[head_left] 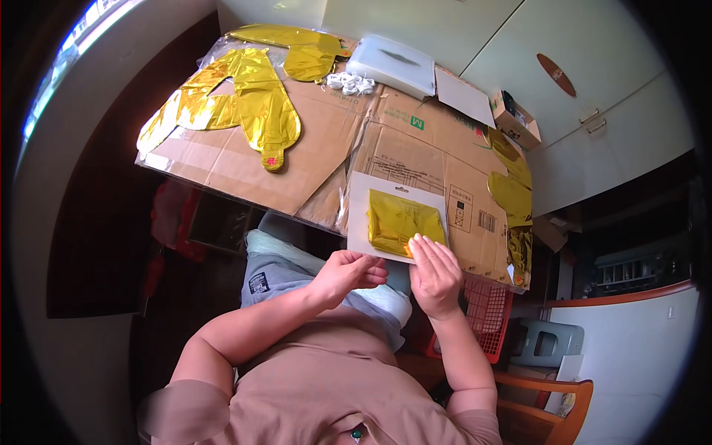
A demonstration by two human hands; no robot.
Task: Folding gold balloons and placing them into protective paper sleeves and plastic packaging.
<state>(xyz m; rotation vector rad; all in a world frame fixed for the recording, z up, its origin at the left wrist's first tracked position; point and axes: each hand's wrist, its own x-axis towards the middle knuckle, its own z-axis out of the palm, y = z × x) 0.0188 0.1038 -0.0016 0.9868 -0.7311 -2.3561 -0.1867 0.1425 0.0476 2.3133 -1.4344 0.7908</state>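
A white card [358, 214] with a hang hole lies at the front edge of the cardboard-covered table. On it rests a folded gold foil balloon [403, 220]. My right hand [436, 278] grips the lower right corner, its fingers pressed together over the foil; a small orange spot shows beside the fingertips. My left hand [347, 277] is closed at the card's lower edge, thumb against curled fingers. Whatever it may pinch is too small to make out. Flat gold foil balloons [268, 111] lie spread at the far left, and another gold foil balloon [512, 199] along the right edge.
Flattened cardboard [319, 141] covers the table. Toward the back are a white coil of cord [350, 83], a translucent plastic box [393, 65] and a small open carton [515, 120]. A red basket [486, 319] stands below the right side, near a wooden chair [571, 400].
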